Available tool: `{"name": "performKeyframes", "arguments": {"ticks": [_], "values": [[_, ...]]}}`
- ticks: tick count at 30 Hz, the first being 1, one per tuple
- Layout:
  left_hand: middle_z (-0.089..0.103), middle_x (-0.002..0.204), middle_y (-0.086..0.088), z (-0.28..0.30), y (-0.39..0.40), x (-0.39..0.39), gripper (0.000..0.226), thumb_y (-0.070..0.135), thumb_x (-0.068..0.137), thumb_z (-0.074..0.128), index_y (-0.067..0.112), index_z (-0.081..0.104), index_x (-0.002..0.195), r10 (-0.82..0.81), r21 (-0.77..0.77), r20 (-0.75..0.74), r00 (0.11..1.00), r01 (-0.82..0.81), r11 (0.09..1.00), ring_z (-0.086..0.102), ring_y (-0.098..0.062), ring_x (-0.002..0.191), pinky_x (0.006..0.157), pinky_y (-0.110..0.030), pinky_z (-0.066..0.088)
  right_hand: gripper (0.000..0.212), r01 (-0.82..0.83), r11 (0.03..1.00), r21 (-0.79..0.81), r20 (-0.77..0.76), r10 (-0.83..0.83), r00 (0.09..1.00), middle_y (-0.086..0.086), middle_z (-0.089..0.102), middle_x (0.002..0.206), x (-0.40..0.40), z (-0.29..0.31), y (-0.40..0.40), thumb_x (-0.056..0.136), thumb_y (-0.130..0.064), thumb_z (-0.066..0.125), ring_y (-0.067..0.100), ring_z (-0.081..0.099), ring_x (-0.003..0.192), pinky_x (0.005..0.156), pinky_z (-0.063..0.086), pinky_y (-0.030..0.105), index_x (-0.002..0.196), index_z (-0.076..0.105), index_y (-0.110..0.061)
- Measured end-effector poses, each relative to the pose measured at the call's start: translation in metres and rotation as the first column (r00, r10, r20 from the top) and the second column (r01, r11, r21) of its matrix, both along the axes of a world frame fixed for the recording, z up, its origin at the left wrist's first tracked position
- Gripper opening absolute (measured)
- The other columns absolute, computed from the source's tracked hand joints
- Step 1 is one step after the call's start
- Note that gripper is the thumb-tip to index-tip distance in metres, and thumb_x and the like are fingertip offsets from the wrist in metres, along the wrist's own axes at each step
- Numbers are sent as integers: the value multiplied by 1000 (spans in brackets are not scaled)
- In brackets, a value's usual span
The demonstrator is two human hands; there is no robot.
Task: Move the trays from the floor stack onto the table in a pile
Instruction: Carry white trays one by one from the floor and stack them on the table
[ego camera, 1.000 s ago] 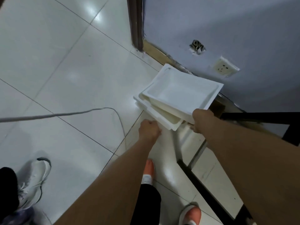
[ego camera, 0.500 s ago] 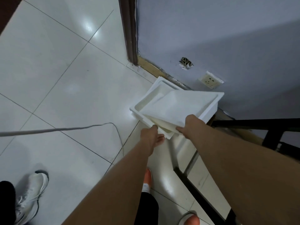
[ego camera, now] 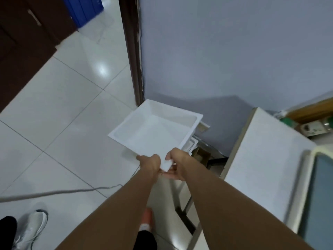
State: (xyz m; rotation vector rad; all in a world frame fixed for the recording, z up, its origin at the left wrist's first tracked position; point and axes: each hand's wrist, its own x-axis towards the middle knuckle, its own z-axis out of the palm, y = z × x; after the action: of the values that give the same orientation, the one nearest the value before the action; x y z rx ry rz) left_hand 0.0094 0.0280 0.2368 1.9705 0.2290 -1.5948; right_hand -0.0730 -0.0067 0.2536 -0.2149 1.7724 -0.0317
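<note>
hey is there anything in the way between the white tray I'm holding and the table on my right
Nothing visible blocks it. Both hands, left hand and right hand, hold the white tray by its near corner, raised above the floor. The table to the right shows a bare white top on its near side; a framed panel lies farther right.

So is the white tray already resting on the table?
No, the white tray is in the air over the floor, gripped at its near corner by the left hand and right hand.

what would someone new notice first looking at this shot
A white tray held up mid-frame, gripped at its near corner by the left hand and right hand. Right of it sits the white table; a grey cable crosses the tiled floor lower left.
</note>
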Motion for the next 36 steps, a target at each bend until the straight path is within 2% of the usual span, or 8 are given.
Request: {"name": "performKeyframes", "arguments": {"ticks": [4, 7, 10, 14, 18, 23, 32, 36], "values": [[62, 120, -11, 55, 14, 32, 50, -4, 83, 45, 10, 46, 130, -191, -195, 186, 964, 227, 954, 62, -34, 104, 87, -47, 57, 49, -127, 975, -182, -218, 86, 972, 17, 64, 108, -12, 61, -8, 84, -22, 52, 33, 69, 84, 52, 58, 37, 128, 36, -8], [60, 120, -10, 120, 17, 56, 56, -11, 82, 45, 12, 48, 132, -304, -299, 292, 907, 388, 872, 58, -30, 104, 84, -39, 54, 68, -82, 907, -413, -325, -63, 944, 15, 48, 130, -33, 117, -21, 76, -19, 59, 39, 59, 107, 80, 58, 51, 131, 20, -11], [60, 122, -14, 180, 24, 71, 58, -13, 81, 46, 11, 47, 134, -332, -344, 388, 860, 469, 813, 56, -31, 103, 81, -37, 50, 80, -169, 844, -509, -430, -79, 899, 18, 45, 132, -62, 179, -24, 77, -12, 64, 41, 57, 109, 86, 56, 53, 139, 14, -11], [59, 126, -16, 245, 39, 64, 64, -15, 79, 47, 11, 44, 138, -398, -367, 419, 816, 553, 748, 55, -37, 113, 93, -45, 51, 64, -448, 751, -485, -508, 175, 844, 18, 53, 128, -105, 237, -5, 79, -14, 61, 40, 59, 108, 86, 57, 51, 137, 34, -10], [60, 123, -15, 298, 61, 19, 57, -14, 78, 45, 6, 50, 132, -375, -382, 506, 776, 592, 710, 55, -35, 111, 90, -40, 49, 42, -474, 627, -618, -473, 185, 861, 14, 61, 122, -148, 281, 50, 87, -5, 52, 35, 59, 111, 90, 50, 32, 128, 49, -7], [60, 106, -12, 340, 107, -46, 51, -16, 78, 45, 2, 54, 125, -410, -361, 582, 702, 676, 643, 56, -31, 99, 81, -36, 46, 46, -401, 604, -689, -378, 173, 909, 10, 64, 119, -217, 309, 133, 84, -1, 53, 30, 60, 113, 85, 44, 25, 129, 55, -9], [62, 120, -12, 325, 182, -156, 79, 8, 53, 40, 5, 49, 132, -421, -389, 720, 552, 823, 414, 59, -27, 109, 91, -32, 45, 78, -255, 569, -782, -295, 22, 955, 2, 59, 128, -312, 298, 257, 84, 1, 54, 19, 56, 104, 88, 42, 23, 148, 26, -33], [57, 130, -10, 321, 191, -188, 78, -1, 66, 44, 13, 41, 142, -484, -367, 710, 513, 855, 367, 54, -27, 116, 98, -39, 44, 84, -251, 595, -763, -315, -4, 949, 3, 55, 123, -342, 296, 282, 86, 5, 49, 16, 49, 96, 92, 46, 27, 152, 12, -35]]}}
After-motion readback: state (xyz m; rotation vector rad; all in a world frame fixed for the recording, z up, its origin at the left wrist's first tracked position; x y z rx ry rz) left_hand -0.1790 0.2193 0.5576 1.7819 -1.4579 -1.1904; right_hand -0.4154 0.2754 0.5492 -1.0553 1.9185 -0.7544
